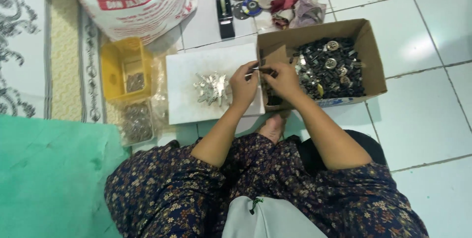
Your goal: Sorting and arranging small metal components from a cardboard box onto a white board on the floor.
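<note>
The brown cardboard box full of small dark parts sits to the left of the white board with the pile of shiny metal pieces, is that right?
Not quite. In the head view the brown cardboard box of small dark parts sits to the right of the white board, not the left. The pile of shiny metal pieces does lie on that board.

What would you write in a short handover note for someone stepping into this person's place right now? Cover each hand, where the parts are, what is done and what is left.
Left hand and right hand meet over the edge of the white board, together pinching a small metal piece; its exact shape is too small to tell.
Done: a pile of shiny metal pieces lies on the board beside the left hand.
Left: the cardboard box by the right hand is full of dark small parts.
A yellow tray with more small pieces stands left of the board.
</note>
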